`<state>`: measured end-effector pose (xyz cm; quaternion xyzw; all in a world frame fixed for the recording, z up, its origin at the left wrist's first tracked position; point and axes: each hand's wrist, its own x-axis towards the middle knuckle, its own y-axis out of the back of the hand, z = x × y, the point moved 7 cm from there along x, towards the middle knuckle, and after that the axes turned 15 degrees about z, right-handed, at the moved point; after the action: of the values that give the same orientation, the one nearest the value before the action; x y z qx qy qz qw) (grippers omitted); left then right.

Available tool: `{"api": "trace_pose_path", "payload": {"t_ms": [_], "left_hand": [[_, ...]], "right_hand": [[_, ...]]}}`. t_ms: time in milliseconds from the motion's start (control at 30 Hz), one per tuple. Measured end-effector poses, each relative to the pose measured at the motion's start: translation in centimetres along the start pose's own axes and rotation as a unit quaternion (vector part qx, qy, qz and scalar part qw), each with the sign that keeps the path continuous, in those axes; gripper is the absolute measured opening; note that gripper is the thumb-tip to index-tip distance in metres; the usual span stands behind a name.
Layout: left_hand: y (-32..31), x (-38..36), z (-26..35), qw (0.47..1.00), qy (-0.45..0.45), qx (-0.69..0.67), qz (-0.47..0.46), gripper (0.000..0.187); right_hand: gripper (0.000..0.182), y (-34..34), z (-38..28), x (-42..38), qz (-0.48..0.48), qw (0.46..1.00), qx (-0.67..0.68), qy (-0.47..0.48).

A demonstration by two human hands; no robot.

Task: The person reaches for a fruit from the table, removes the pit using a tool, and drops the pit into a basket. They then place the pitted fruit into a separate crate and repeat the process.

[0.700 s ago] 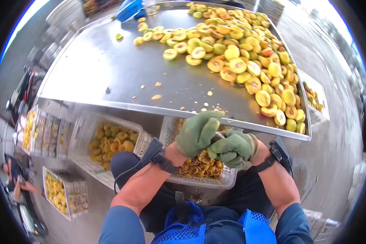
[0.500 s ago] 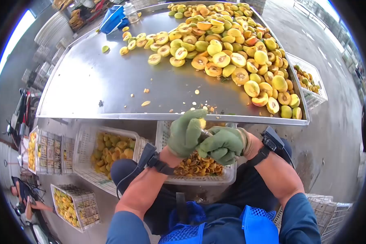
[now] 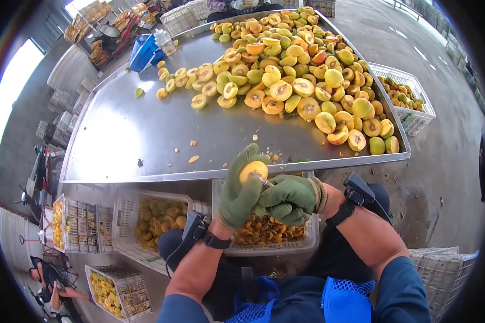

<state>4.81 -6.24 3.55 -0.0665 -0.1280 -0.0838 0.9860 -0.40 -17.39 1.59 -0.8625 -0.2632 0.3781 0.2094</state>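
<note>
In a green work glove, my left hand (image 3: 236,195) is closed around a yellow peach half (image 3: 253,170), cut face up, just off the table's front edge. My right hand (image 3: 292,198), gloved too, grips a small metal pitting tool (image 3: 266,183). The tool's shaft reaches the lower right of the peach half; its tip and handle are mostly hidden. Below my hands sits a white crate (image 3: 237,251) containing small orange-brown scraps. Beyond them, many halved peaches (image 3: 280,90) are heaped on the metal table (image 3: 161,129).
Left of my knees stands a crate of peach halves (image 3: 159,218), with other filled crates farther left. A blue container (image 3: 145,53) and a clear bottle (image 3: 164,42) are on the table's far left corner. Another filled crate (image 3: 415,116) stands right of the table. A person sits at lower left.
My left hand has turned so that the peach half's cut face shows. The tool's metal shaft is now visible against it. The view has shifted slightly.
</note>
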Motion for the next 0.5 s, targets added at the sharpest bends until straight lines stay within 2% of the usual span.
{"api": "trace_pose_path", "payload": {"t_ms": [233, 333, 433, 500], "left_hand": [[-0.6, 0.2, -0.3, 0.998, 0.052, -0.002, -0.023, 0.053], [-0.6, -0.2, 0.5, 0.999, -0.033, 0.037, -0.017, 0.054], [-0.4, -0.8, -0.1, 0.999, -0.029, 0.007, 0.024, 0.056], [-0.4, -0.6, -0.8, 1.000, 0.001, -0.016, 0.019, 0.055]], "right_hand": [[0.024, 0.1, 0.9, 0.2, -0.024, 0.999, 0.028, -0.019], [0.024, -0.3, 1.5, 0.0, -0.080, 0.996, 0.033, -0.033], [0.022, -0.9, 1.3, -0.2, -0.096, 0.995, 0.020, -0.032], [0.021, -1.0, 0.7, -0.4, -0.023, 0.999, -0.033, -0.006]]}}
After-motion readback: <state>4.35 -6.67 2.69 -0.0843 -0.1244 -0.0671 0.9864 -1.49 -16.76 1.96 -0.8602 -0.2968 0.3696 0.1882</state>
